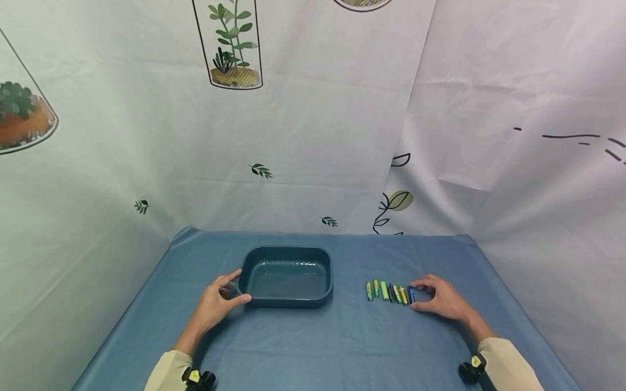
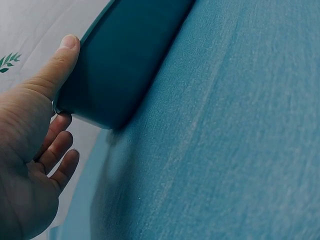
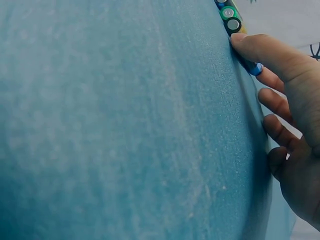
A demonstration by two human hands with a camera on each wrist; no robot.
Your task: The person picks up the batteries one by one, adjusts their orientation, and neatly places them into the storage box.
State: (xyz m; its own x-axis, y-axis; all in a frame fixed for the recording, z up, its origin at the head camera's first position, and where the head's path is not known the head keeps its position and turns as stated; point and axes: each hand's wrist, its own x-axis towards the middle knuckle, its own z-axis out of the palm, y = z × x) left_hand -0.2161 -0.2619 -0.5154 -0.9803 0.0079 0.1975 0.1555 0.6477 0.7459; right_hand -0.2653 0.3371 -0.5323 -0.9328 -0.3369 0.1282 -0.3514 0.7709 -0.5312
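Note:
A dark teal baking dish [image 1: 293, 303] with rounded corners sits on the blue cloth. My left hand [image 1: 215, 304] holds it at its left end, the thumb against the front corner and the forefinger at the back of that end. In the left wrist view the thumb [image 2: 67, 55] presses the dish's side while the other fingers curl below the rim. Farther right, several small batteries [image 1: 385, 291], green, yellow and dark, lie in an uneven row. At the row's right end my right hand [image 1: 440, 298] pinches a blue battery [image 1: 412, 295] lengthwise between thumb and forefinger.
Blue cloth [image 1: 313, 347] covers the table. White fabric walls [image 1: 318, 136] printed with plants and leaves rise at the back and both sides. Each wrist wears a small black camera, the left one [image 1: 199, 377] and the right one [image 1: 471, 369], by the pale sleeves.

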